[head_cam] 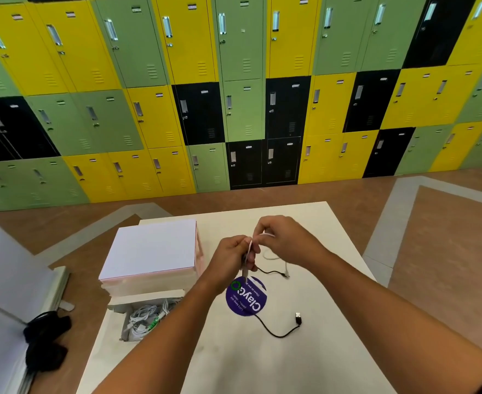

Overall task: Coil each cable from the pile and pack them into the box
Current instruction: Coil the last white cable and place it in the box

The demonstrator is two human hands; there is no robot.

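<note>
Above the middle of the white table (305, 365), my left hand (231, 258) grips a small bundle of white cable (250, 245). My right hand (284, 237) pinches a loop of the same cable just to the right. The cable's loose tail (274, 255) trails down onto the table. A black cable (279, 334) with a USB plug lies nearer to me, running under a round purple sticker (247, 297). The open box (148, 300) sits at the left, partly behind my left forearm, with several coiled white cables (146, 317) inside.
A closed white and pink box (151, 248) stands beyond the open one, at the table's left. Black items (46, 339) lie on the floor by a grey panel at the left. Coloured lockers (240, 109) fill the far wall.
</note>
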